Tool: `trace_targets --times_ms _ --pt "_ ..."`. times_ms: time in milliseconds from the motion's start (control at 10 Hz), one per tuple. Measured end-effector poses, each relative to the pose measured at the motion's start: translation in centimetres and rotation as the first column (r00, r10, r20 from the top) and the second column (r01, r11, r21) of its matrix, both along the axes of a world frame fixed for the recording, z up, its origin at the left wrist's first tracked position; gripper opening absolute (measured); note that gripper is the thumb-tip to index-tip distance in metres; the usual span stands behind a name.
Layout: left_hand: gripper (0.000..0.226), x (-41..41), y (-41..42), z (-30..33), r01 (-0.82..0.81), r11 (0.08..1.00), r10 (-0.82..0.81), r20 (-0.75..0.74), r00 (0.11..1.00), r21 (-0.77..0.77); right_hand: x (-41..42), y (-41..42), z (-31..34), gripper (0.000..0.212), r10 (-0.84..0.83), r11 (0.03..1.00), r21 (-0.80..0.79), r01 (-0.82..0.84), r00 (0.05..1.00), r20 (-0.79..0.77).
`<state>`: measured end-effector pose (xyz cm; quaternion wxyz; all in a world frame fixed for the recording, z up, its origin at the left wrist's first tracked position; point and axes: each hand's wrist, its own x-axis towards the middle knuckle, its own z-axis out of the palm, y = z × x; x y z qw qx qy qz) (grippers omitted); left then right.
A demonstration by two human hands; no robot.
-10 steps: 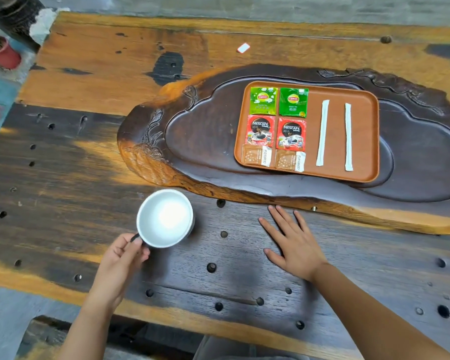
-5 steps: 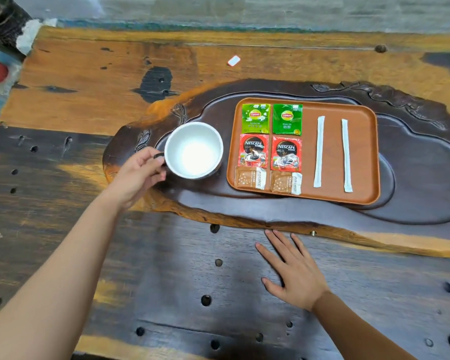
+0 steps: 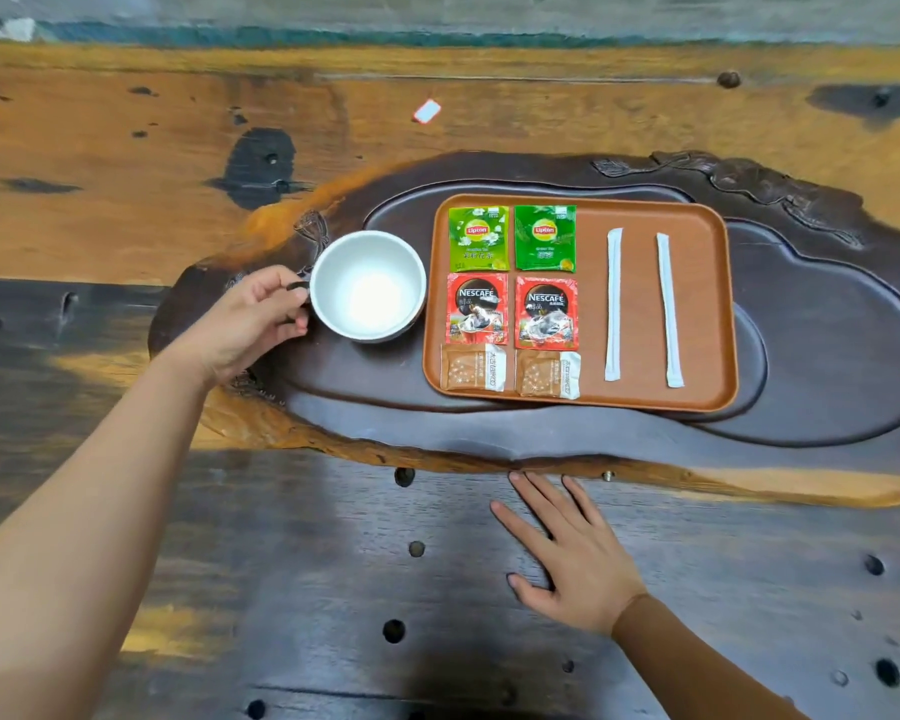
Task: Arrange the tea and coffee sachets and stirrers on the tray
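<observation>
Six sachets lie flat in two neat columns on the left half of the orange tray (image 3: pixel 697 304): two green tea sachets (image 3: pixel 511 238) at the far end, two red coffee sachets (image 3: pixel 512 311) in the middle, and two brown sugar sachets (image 3: pixel 510 373) nearest the person. None of them overlap. On the right half of the tray, two white wrapped stirrers (image 3: pixel 640 307) lie lengthwise, roughly parallel and apart from each other.

The tray sits in the hollow of a dark carved wooden tea board (image 3: pixel 827 356), which rests on a worn plank table (image 3: pixel 126 174). Just beside the tray's left edge, on the tea board, stands a white cup (image 3: pixel 369 287), upright with nothing visible inside. The left hand (image 3: pixel 250 324) reaches across from the near left, its thumb and fingers pinched on the cup's dark handle. The right hand (image 3: pixel 572 558) lies palm down on the table in front of the tea board, fingers spread and straight, holding nothing. A small white tag (image 3: pixel 427 110) lies on the table beyond the board.
</observation>
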<state>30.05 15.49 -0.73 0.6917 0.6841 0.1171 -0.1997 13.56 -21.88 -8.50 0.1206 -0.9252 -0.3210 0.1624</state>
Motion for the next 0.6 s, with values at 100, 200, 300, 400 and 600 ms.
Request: trace_targets --times_ms 100,200,300,400,600 --pt "0.040 0.5 0.3 -0.3 0.002 1.000 -0.002 -0.003 1.000 -0.005 0.1 0.0 0.0 0.069 0.004 1.000 -0.017 -0.005 1.000 -0.005" --pt "0.030 0.6 0.3 -0.4 -0.001 1.000 0.001 -0.007 1.000 -0.014 0.1 0.0 0.1 0.070 0.006 1.000 -0.027 -0.006 1.000 -0.005" --pt "0.016 0.8 0.1 -0.6 -0.019 1.000 0.018 0.013 1.000 0.017 0.1 0.0 0.2 0.070 0.006 1.000 -0.024 -0.006 1.000 -0.003" --pt "0.027 0.6 -0.4 -0.4 -0.076 0.995 0.074 0.023 0.997 0.058 0.1 0.0 0.2 0.070 0.009 0.999 -0.041 -0.009 1.000 0.011" --pt "0.017 0.1 -0.8 0.4 -0.218 0.973 0.216 0.035 0.976 0.080 0.1 0.2 0.1 0.070 0.018 1.000 -0.005 -0.018 0.999 0.039"
